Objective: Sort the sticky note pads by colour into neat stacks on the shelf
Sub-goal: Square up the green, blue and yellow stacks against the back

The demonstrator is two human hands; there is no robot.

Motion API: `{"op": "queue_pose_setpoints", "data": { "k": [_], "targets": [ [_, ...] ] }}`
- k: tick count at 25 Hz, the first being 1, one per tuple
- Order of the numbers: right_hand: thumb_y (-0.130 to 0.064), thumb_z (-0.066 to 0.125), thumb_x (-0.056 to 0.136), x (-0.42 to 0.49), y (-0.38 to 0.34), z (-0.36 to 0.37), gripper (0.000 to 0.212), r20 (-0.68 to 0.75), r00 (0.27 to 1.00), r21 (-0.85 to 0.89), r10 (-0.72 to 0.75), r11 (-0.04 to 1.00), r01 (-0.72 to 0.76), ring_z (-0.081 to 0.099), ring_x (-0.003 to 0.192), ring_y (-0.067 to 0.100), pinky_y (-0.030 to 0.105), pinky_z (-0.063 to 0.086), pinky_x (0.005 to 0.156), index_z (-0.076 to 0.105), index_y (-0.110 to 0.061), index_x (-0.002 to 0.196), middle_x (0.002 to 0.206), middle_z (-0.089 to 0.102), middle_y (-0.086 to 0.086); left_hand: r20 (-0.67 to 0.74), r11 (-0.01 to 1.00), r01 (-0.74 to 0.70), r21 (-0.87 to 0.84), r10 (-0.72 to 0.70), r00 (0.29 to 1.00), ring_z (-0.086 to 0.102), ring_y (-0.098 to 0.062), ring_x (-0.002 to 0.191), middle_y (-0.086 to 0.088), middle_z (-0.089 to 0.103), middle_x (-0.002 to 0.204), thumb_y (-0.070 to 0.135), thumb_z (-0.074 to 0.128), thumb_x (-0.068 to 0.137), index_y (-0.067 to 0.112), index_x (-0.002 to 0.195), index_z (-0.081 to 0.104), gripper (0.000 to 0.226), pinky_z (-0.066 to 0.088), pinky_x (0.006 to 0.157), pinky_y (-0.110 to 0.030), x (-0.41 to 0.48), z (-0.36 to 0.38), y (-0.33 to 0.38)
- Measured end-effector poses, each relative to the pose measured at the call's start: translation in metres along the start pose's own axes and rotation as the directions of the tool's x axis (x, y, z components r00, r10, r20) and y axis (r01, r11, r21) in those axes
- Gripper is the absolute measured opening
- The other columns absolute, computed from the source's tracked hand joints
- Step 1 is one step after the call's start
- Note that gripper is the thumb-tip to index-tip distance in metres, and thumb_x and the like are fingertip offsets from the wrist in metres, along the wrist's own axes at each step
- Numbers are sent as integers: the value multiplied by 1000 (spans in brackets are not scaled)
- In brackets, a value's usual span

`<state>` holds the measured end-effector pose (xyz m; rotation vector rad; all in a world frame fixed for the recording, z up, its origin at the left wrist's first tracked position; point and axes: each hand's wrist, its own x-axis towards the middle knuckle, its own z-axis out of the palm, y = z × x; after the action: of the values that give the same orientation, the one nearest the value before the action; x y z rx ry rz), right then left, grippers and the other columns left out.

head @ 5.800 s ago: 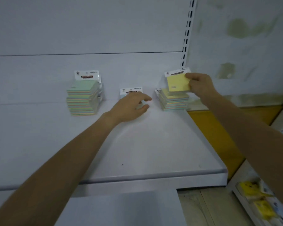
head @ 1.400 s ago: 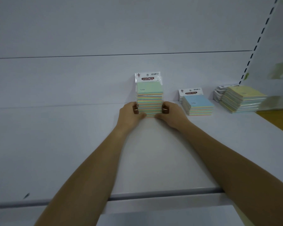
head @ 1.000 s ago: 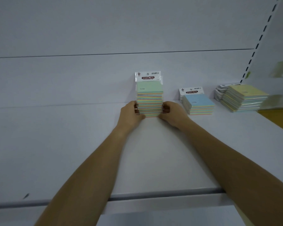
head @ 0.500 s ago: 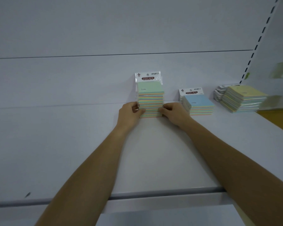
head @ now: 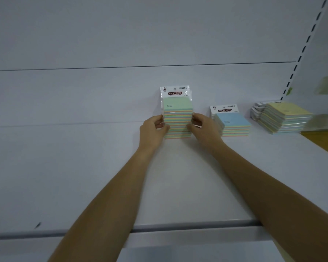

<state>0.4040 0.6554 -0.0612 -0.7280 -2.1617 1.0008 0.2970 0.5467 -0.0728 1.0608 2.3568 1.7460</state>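
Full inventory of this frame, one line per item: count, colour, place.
green stack: one, green-topped packs with multicolour edges, back of shelf, centre, tallest
blue stack: one, blue-topped, right of the green stack, apart from it
yellow stack: one, yellow-topped, far right, angled
shelf: one, white, runs across the view
back panel: one, white, behind the stacks
slotted upright: one, white with dark slots, upper right
dark mark: one, front left of the shelf
left hand: on the green stack's left side
right hand: on its right side
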Motion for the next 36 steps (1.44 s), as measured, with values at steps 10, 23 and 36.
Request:
{"op": "queue_pose_setpoints", "data": {
  "k": [10, 23, 36],
  "targets": [
    [-9, 50, 92, -5, -16, -8, 31, -122, 992, 61, -37, 997, 45, 55, 102, 10, -15, 26, 57, 56, -5, 122, 118, 64, 10, -139, 998, -60, 7, 60, 989, 61, -12, 89, 3, 67, 101, 20, 59, 86, 14, 109, 65, 24, 38, 68, -1, -1, 4, 11],
    [-7, 48, 93, -6, -18, -8, 36, -119, 992, 25, -29, 999, 32, 56, 112, 16, -15, 25, 55, 50, -7, 129, 126, 61, 10, -169, 986, 18, -167, -46, 985, 62, -13, 90, -12, 69, 109, 18, 62, 85, 4, 109, 65, 28, 51, 89, -27, 4, 6, 14],
    [4, 47, 83, 3, 2, 9, 41, -23, 999, 76, -33, 996, 34, 61, 110, 22, 5, 41, 77, 53, -5, 123, 117, 65, 12, -123, 995, -23, -98, 11, 992, 61, -13, 92, -11, 67, 114, 7, 61, 84, 4, 113, 62, 29, 46, 81, -13, 3, 3, 5]
  ]
}}
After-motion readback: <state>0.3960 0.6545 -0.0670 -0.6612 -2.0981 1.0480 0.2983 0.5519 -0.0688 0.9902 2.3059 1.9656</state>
